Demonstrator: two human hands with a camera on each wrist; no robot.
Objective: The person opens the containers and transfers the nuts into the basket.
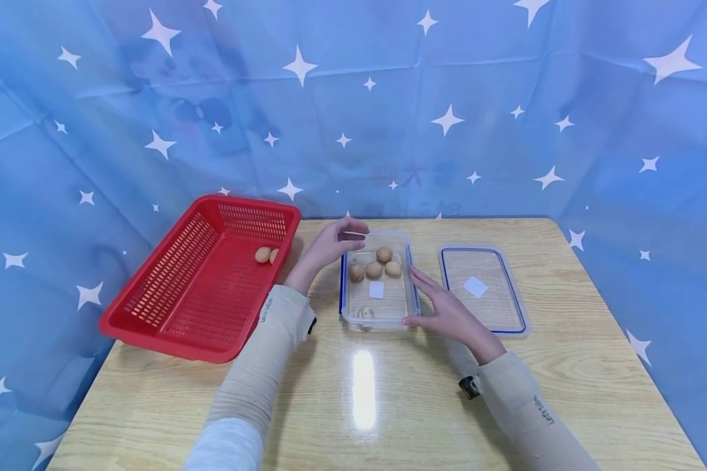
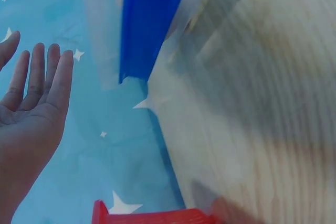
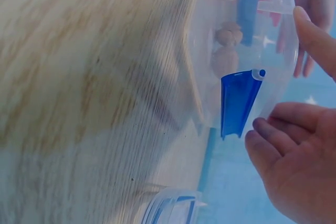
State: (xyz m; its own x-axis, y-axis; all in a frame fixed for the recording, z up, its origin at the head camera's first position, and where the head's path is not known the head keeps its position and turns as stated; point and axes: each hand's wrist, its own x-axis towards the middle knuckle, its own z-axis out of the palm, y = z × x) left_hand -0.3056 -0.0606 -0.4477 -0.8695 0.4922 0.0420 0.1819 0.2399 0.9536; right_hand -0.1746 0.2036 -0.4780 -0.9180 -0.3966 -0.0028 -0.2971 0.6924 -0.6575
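Note:
A clear plastic food container [image 1: 391,307] with blue side clips stands on the table, without its lid. Several brown walnuts [image 1: 374,270] lie inside it, along with a white label or packet [image 1: 376,290]. My right hand [image 1: 448,314] holds the near right corner, thumb at the near rim and fingers along the right side; in the right wrist view the fingertips meet the rim beside a blue clip [image 3: 239,103]. My left hand [image 1: 332,243] hovers by the far left corner, fingers extended; the left wrist view shows its palm without anything in it.
A red perforated basket [image 1: 203,288] sits at the left with two walnuts [image 1: 262,254] at its right side. Right of the container lies the clear lid [image 1: 497,304] with a blue seal and a white square. A starry blue curtain [image 1: 353,111] hangs behind the wooden table [image 1: 330,405].

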